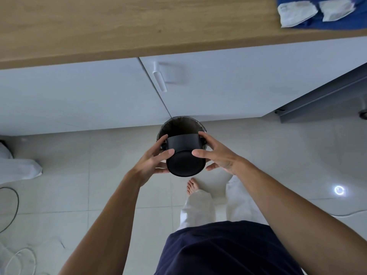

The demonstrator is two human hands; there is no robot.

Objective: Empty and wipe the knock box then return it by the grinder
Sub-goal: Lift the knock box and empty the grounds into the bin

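Note:
The black round knock box [185,155] is tipped over with its flat bottom facing me and its mouth turned away, held above a small lined waste bin [179,125] on the floor. My left hand [154,160] grips its left side and my right hand [215,153] grips its right side, fingers spread around the wall. The box's inside is hidden from me. No grinder is in view.
A wooden counter [99,26] runs along the top, with white folded cloths [296,12] on a blue cloth at the far right. White cabinet doors [79,96] stand behind the bin. My bare foot [192,186] is on the tiled floor; cables lie at the lower left.

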